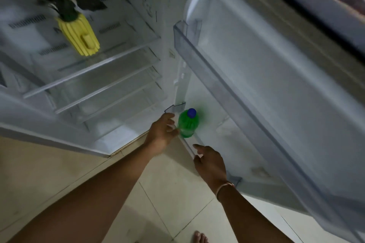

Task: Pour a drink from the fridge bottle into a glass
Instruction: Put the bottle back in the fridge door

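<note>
A green plastic bottle with a blue cap stands upright in the lowest door shelf of the open fridge. My left hand is right beside the bottle on its left, fingers spread and curled toward it; its fingertips touch or nearly touch the bottle's side. My right hand hovers lower and to the right, over the shelf's front rail, fingers apart and holding nothing. No glass is in view.
The fridge door stands open at the right, with an upper door shelf above the bottle. Inside, glass shelves carry a yellow ribbed container with dark leafy stuff on top. Pale floor tiles lie below; a bare foot shows.
</note>
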